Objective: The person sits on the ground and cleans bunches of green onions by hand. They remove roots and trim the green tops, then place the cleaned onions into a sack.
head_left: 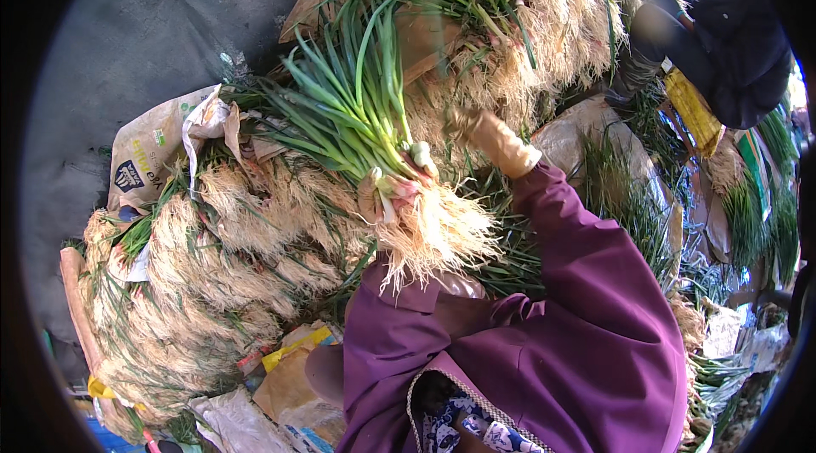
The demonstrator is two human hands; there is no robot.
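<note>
A bunch of spring onions (pixel 374 126) lies across the middle, its green leaves pointing up and left and its pale, stringy roots hanging toward me. My left hand (pixel 369 195), in a dirty light glove, is closed around the bunch just above the roots; most of it is hidden behind the stems and roots. To the right of the bunch, my gloved right hand (pixel 491 138) is held apart from it. Motion smears the fingers of that hand, so I cannot make out whether they hold anything. Purple sleeves cover both my arms.
Behind the bunch is a large heap of spring onions (pixel 544 36), roots outward. More rooty bunches (pixel 212 274) are piled at left beside a printed sack (pixel 149 151). Grey sheeting (pixel 136 36) spreads at upper left. Another person (pixel 735 45) in dark clothes is at upper right.
</note>
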